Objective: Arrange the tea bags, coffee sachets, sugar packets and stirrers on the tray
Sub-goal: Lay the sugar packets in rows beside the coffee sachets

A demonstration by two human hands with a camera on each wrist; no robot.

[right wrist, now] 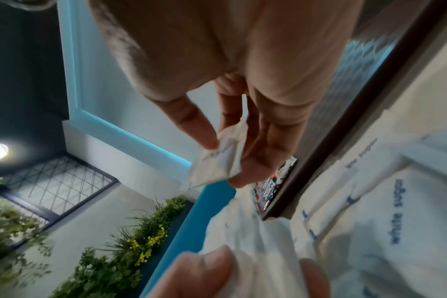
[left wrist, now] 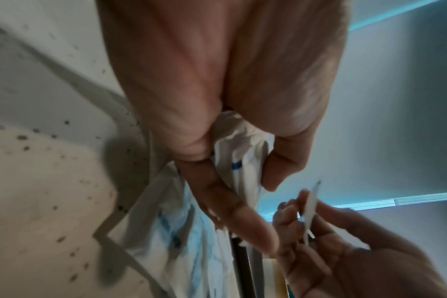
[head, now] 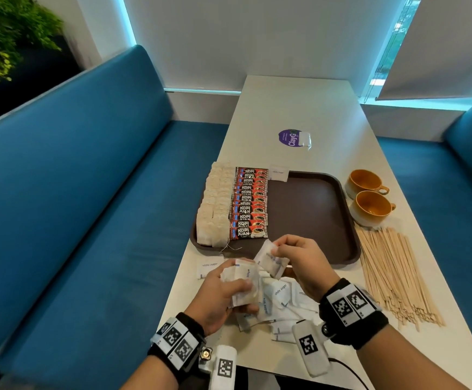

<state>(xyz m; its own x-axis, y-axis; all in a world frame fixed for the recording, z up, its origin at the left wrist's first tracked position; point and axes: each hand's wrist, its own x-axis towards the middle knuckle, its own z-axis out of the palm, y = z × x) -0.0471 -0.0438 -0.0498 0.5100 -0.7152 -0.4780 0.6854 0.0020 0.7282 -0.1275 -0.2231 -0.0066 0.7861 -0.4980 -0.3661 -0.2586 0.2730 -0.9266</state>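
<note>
On the tray (head: pixel 308 209) I see open brown floor from the centre out toward 3 o'clock. Its 9 o'clock side is taken by the row of tea bags (head: pixel 215 204) and, just beside it, the column of coffee sachets (head: pixel 249 204). One sugar packet (head: pixel 278 173) lies across the rim at 12 o'clock. At 3 o'clock, off the tray, two cups (head: pixel 368 197) stand close to the rim, and the stirrers (head: pixel 395 274) spread out at 4 o'clock. At 6 o'clock my two hands and the loose sugar packets (head: pixel 282 305) crowd the near table (head: pixel 299 108); its far end lies bare beyond a purple sticker (head: pixel 288 139).
</note>
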